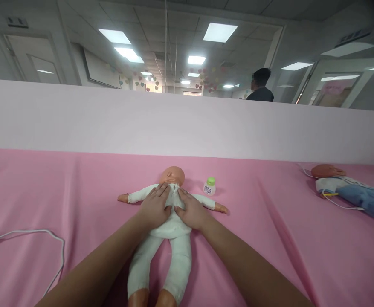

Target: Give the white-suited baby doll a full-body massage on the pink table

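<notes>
A baby doll (170, 232) in a white body suit lies stretched out on the pink cloth, arms spread to both sides. An ear shows on its bald head, but its face is out of sight. My left hand (155, 207) rests flat on the left part of the doll's upper torso, fingers extended toward its shoulder. Mirroring it, my right hand (191, 209) lies on the right part, thumb pointing inward. Both thumbs nearly meet over the middle of the torso. Beside the doll's right-hand arm stands a small clear bottle (209, 187) with a green cap.
The pink cloth (250, 238) covers the table, with a white partition (187, 123) behind it. At right lies another doll (362, 192) in blue and white, with a thin tube. A white cable (62, 251) runs along the left. Beyond the glass, a person (261, 87) in dark clothing is visible.
</notes>
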